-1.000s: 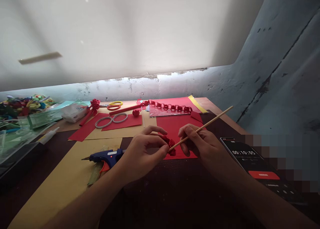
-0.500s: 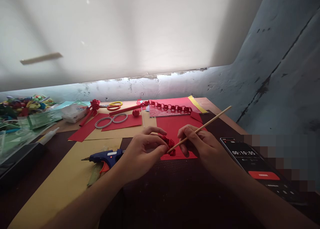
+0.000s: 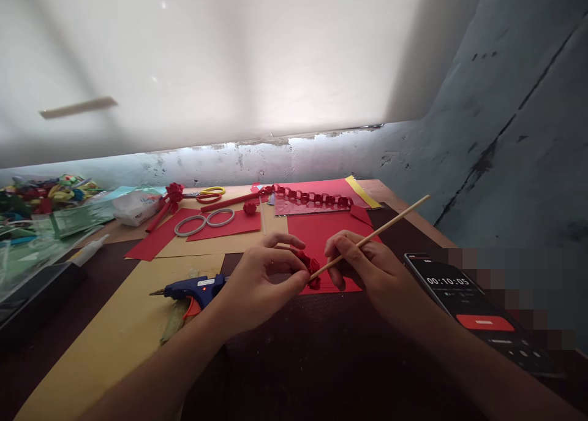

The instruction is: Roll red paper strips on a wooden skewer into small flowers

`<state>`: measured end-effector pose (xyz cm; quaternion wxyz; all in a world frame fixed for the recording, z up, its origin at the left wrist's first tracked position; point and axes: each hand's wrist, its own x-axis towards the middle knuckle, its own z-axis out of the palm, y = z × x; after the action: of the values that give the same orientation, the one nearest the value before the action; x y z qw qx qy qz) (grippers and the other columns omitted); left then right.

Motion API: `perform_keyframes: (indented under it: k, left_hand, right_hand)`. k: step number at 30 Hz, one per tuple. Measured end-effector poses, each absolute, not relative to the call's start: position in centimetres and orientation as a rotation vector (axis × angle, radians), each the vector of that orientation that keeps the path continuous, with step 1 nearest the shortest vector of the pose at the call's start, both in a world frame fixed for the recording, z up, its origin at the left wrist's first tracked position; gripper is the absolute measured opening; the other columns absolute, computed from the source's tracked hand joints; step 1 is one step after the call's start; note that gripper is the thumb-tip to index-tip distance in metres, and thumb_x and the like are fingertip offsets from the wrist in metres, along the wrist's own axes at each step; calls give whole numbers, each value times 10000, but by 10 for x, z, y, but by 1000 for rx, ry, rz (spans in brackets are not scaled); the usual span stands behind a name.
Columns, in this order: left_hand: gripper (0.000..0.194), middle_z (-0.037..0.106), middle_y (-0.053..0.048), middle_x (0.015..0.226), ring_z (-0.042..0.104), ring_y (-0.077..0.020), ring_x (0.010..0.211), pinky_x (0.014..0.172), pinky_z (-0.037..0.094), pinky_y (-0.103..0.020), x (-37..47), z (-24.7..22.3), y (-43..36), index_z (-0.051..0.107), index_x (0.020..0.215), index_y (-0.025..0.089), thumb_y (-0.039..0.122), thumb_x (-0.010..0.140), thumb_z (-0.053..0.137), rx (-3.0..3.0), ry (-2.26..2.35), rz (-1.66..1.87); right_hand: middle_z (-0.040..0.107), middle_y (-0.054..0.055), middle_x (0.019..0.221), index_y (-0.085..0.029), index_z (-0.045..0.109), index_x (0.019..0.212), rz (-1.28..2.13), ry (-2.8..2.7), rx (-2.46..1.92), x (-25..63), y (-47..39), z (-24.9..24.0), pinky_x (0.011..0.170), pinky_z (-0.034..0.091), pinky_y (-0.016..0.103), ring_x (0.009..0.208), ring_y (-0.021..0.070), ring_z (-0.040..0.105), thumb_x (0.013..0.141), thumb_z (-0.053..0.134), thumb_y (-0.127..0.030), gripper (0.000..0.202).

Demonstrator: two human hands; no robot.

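Between thumb and fingers, my left hand (image 3: 269,277) grips a small red paper flower (image 3: 313,266), partly hidden by the fingers. My right hand (image 3: 361,258) is closed round a thin wooden stick (image 3: 390,225), held slantwise. The stick's lower end meets the flower by my left thumb. Beneath both hands lies a sheet of red paper (image 3: 331,228) on the dark tabletop. A blue glue gun (image 3: 195,288) with an orange trigger rests left of my left wrist, its nozzle pointing left.
A red paper chain (image 3: 312,197) stretches across the back. Two grey rings (image 3: 190,226), a red paper rosette (image 3: 249,208) and yellow-orange scissors (image 3: 210,194) lie behind the glue gun. On the right is a phone (image 3: 463,304) showing a timer; at left, a clear box (image 3: 64,219) of colourful scraps.
The stick has shifted very slightly in my right hand, its upper end a touch further right. The red flower is turned a little in my left fingers. Everything else stays put.
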<state>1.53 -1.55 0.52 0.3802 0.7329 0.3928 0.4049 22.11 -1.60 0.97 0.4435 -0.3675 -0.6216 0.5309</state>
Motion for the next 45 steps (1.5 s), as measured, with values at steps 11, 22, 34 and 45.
perform_keyframes:
  k: [11, 22, 34, 45]
  left_hand:
    - [159, 630, -112, 1190, 599, -257, 1198, 906, 575, -331, 15, 6, -16, 784, 747, 190, 198, 859, 672, 1899, 1008, 985]
    - [160, 647, -95, 1172, 579, -249, 1234, 905, 548, -315, 15, 7, -12, 787, 755, 200, 257, 860, 681, 1634, 1093, 1102]
    - [139, 625, -98, 1193, 590, -253, 1217, 908, 554, -336, 17, 9, -17, 779, 777, 195, 233, 860, 674, 1667, 1065, 1101]
    - [140, 607, -100, 1125, 584, -248, 1189, 836, 571, -292, 21, 6, -17, 780, 767, 191, 221, 857, 677, 1652, 1052, 1191]
  right_hand:
    - [573, -10, 649, -203, 583, 869, 1326, -1544, -909, 219, -15, 8, 645, 476, 274, 621, 135, 552, 1024, 458, -483, 344]
    - [669, 37, 931, -240, 583, 942, 503, -1828, -1106, 201, -31, -6, 781, 529, 366, 867, 213, 637, 819, 770, -336, 244]
    - [701, 10, 856, -246, 619, 942, 15, -1865, -987, 193, -34, -9, 710, 530, 291, 798, 165, 674, 883, 711, -202, 118]
    - [705, 24, 885, -244, 598, 965, 21, -1880, -971, 194, -38, -8, 749, 539, 300, 834, 182, 680, 871, 697, -169, 155]
